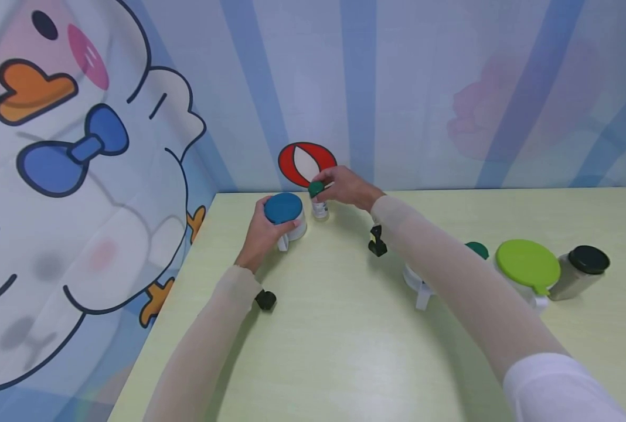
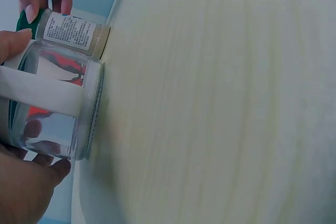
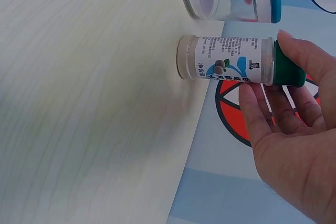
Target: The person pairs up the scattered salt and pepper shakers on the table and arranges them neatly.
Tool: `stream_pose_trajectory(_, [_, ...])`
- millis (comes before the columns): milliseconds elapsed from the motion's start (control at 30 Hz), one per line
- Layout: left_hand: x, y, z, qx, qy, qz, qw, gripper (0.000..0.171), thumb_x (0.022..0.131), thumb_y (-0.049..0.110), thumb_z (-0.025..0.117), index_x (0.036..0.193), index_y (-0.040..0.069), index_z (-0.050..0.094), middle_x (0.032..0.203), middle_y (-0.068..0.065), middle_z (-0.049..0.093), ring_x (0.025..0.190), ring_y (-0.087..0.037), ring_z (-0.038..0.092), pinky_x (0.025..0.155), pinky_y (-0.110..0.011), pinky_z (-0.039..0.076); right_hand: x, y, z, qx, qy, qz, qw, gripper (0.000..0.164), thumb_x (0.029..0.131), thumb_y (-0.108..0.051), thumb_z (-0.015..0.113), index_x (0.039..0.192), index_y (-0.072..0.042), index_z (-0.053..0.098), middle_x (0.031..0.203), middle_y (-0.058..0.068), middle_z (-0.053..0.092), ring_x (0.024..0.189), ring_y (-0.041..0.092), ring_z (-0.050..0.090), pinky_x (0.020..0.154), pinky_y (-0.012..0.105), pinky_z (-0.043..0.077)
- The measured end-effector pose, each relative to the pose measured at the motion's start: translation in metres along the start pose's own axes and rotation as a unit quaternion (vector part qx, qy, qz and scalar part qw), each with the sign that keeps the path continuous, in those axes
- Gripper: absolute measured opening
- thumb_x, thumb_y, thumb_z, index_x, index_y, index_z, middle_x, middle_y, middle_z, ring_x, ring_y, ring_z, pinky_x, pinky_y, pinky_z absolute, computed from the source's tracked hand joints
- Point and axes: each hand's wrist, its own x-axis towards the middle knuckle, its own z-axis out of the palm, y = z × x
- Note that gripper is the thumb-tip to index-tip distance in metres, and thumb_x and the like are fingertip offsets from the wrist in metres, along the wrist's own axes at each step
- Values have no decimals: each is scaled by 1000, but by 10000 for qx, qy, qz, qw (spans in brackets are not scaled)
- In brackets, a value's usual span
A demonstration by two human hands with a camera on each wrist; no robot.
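Note:
At the back left of the table, my left hand [image 1: 260,234] grips a clear jar [image 1: 298,227] with a blue lid [image 1: 283,208]. Fingers and thumb wrap its sides, and the white handle [image 2: 44,90] faces the left wrist camera. Just to the jar's right stands a small spice bottle [image 3: 228,59] with a printed label and pale contents. My right hand [image 1: 347,187] pinches its green cap [image 3: 289,65], thumb on one side and fingertips on the other. The bottle is upright, with its base at the tabletop.
On the right stand a jar with a lime-green lid [image 1: 527,262] and a black-capped shaker [image 1: 577,275]. Beside them, a dark green lid [image 1: 477,250] and a white handle [image 1: 422,296] show around my right sleeve. A cartoon-printed wall [image 1: 413,105] borders the table's back edge.

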Motion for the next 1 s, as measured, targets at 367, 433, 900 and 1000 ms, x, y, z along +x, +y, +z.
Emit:
stream_pose_trajectory(367, [-3, 2, 0, 376, 130, 148, 9991, 95, 84, 40, 83, 156, 15, 27, 156, -9, 40, 142, -34, 38, 114, -54, 40, -3, 0, -4, -62, -38, 3, 10000, 36, 93, -10, 75, 127, -9, 64, 125, 10, 60, 118, 27, 53, 106, 49, 49])
stream_pose_trajectory(433, [-4, 3, -1, 367, 144, 139, 9991, 95, 83, 41, 83, 156, 15, 28, 156, -9, 40, 142, -34, 39, 114, -54, 40, -3, -1, -5, -42, -58, 1, 10000, 36, 93, -10, 75, 127, -9, 64, 125, 10, 60, 118, 27, 53, 106, 49, 48])
stream_pose_trajectory(900, [-11, 12, -6, 229, 145, 179, 9995, 93, 83, 42, 83, 154, 15, 28, 156, -9, 39, 141, -34, 39, 113, -54, 41, -9, -5, -7, -168, -71, 0, 9998, 37, 92, -12, 76, 127, -9, 64, 123, 10, 62, 115, 27, 55, 105, 49, 49])
stream_pose_trajectory(1000, [-13, 16, -8, 241, 137, 208, 9994, 94, 83, 42, 83, 154, 16, 28, 156, -9, 39, 141, -34, 38, 113, -54, 41, -10, -6, -7, -166, -95, -38, 9998, 37, 92, -12, 76, 127, -8, 64, 122, 10, 62, 114, 27, 56, 105, 49, 50])
